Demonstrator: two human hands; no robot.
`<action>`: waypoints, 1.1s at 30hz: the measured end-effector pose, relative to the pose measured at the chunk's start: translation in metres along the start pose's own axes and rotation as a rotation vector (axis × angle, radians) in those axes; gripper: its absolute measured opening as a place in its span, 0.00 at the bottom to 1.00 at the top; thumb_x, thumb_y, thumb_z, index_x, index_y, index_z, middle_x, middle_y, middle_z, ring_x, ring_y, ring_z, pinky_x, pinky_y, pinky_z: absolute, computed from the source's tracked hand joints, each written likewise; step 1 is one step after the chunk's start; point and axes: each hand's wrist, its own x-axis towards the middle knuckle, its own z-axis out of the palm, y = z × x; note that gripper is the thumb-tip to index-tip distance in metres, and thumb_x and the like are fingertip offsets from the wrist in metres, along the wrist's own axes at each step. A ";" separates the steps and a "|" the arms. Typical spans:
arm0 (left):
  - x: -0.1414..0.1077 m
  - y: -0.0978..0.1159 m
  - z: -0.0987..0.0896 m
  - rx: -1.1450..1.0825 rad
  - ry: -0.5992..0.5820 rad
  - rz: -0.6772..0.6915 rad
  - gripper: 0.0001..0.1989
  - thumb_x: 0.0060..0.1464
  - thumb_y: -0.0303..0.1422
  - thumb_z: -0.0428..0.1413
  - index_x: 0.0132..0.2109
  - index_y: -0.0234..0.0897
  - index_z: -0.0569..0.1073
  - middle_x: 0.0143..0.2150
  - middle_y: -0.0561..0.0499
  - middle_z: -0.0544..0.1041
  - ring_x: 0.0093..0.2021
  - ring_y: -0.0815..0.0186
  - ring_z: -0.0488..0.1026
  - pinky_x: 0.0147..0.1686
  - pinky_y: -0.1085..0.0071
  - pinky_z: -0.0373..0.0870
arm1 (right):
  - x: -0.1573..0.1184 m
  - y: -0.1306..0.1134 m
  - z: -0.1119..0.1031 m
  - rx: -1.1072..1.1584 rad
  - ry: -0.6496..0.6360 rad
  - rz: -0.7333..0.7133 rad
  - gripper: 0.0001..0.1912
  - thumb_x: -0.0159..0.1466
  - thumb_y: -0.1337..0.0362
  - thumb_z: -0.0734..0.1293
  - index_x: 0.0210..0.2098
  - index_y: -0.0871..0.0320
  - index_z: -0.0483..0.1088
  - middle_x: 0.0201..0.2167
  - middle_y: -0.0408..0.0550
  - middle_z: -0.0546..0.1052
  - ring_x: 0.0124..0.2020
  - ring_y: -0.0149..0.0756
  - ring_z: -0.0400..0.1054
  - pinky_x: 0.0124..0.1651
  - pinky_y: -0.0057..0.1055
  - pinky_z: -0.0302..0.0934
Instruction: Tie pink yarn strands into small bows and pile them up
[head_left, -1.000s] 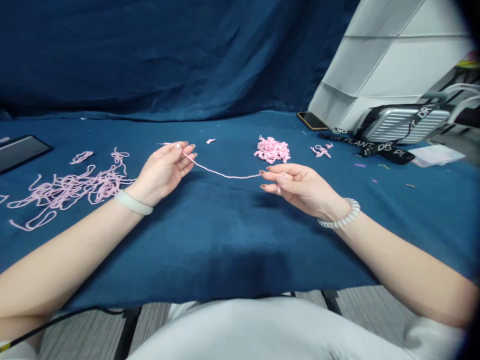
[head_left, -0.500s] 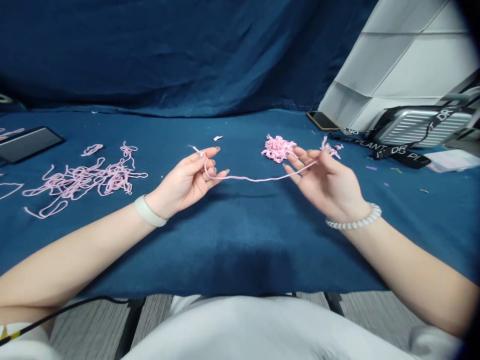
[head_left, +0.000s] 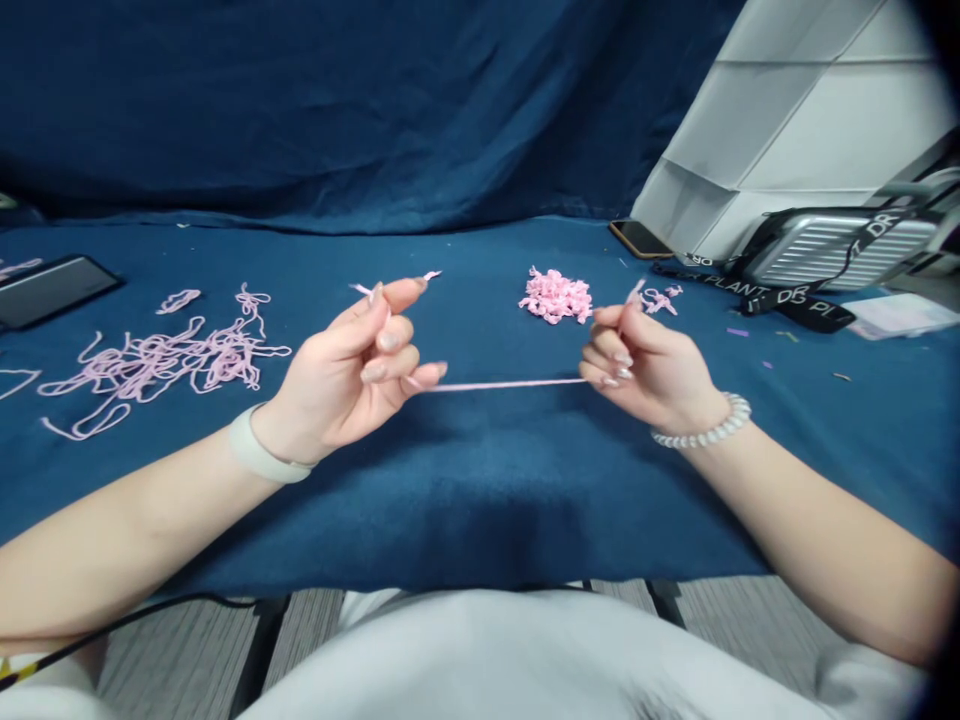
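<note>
Pink yarn strand (head_left: pixel 502 385) | left hand (head_left: pixel 349 355) and right hand (head_left: pixel 645 370): grips clenched on it | held part hidden

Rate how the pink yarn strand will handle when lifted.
The pink yarn strand looks floppy: the loose lengths lie in slack tangles. Probably light, held straight between left hand and right hand. Likely to snag, given the crinkled pile.
</note>
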 end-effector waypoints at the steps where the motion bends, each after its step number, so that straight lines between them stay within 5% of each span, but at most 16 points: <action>1: -0.001 -0.002 -0.001 0.012 -0.048 -0.014 0.12 0.62 0.32 0.47 0.37 0.39 0.75 0.16 0.60 0.62 0.11 0.80 0.53 0.22 0.78 0.72 | 0.001 0.003 -0.002 -0.031 -0.029 0.009 0.10 0.60 0.54 0.66 0.30 0.53 0.69 0.14 0.36 0.50 0.15 0.25 0.42 0.19 0.26 0.44; 3: 0.001 -0.007 -0.005 0.066 -0.152 -0.044 0.10 0.59 0.32 0.50 0.34 0.36 0.75 0.15 0.59 0.63 0.11 0.79 0.53 0.14 0.80 0.66 | 0.001 0.006 -0.005 -0.081 -0.067 0.042 0.11 0.59 0.53 0.66 0.30 0.54 0.70 0.13 0.35 0.50 0.14 0.24 0.42 0.18 0.25 0.44; 7: 0.010 -0.015 -0.018 0.224 -0.303 -0.129 0.07 0.51 0.32 0.58 0.29 0.33 0.76 0.14 0.54 0.68 0.10 0.78 0.55 0.13 0.78 0.65 | 0.003 0.000 -0.010 -0.097 -0.075 0.136 0.11 0.61 0.55 0.65 0.28 0.56 0.70 0.10 0.34 0.49 0.12 0.23 0.40 0.17 0.24 0.44; 16: 0.012 -0.009 -0.020 0.365 -0.371 -0.164 0.10 0.48 0.35 0.60 0.27 0.30 0.77 0.11 0.53 0.66 0.09 0.75 0.58 0.15 0.75 0.68 | 0.008 -0.011 -0.022 -0.106 -0.056 0.134 0.13 0.63 0.58 0.62 0.26 0.57 0.69 0.08 0.34 0.48 0.11 0.23 0.40 0.16 0.24 0.45; 23: 0.016 -0.022 -0.016 0.325 -0.226 -0.114 0.13 0.51 0.35 0.59 0.43 0.33 0.73 0.23 0.51 0.76 0.15 0.72 0.68 0.17 0.75 0.71 | 0.002 0.005 -0.003 -0.204 -0.086 0.078 0.11 0.60 0.61 0.67 0.38 0.61 0.73 0.16 0.37 0.62 0.15 0.21 0.48 0.19 0.24 0.50; 28: 0.019 -0.033 -0.010 0.275 -0.072 -0.093 0.12 0.47 0.34 0.63 0.33 0.33 0.68 0.27 0.50 0.77 0.23 0.70 0.73 0.23 0.74 0.74 | -0.007 0.020 0.024 -0.203 -0.142 0.101 0.16 0.60 0.60 0.67 0.47 0.59 0.68 0.22 0.40 0.70 0.21 0.25 0.61 0.26 0.25 0.59; 33: 0.029 -0.049 -0.009 0.207 -0.049 -0.059 0.09 0.47 0.31 0.63 0.36 0.32 0.75 0.36 0.49 0.77 0.33 0.71 0.75 0.34 0.73 0.75 | -0.001 0.036 0.049 -0.035 -0.135 0.081 0.09 0.59 0.60 0.68 0.33 0.58 0.65 0.24 0.41 0.74 0.22 0.25 0.65 0.29 0.25 0.61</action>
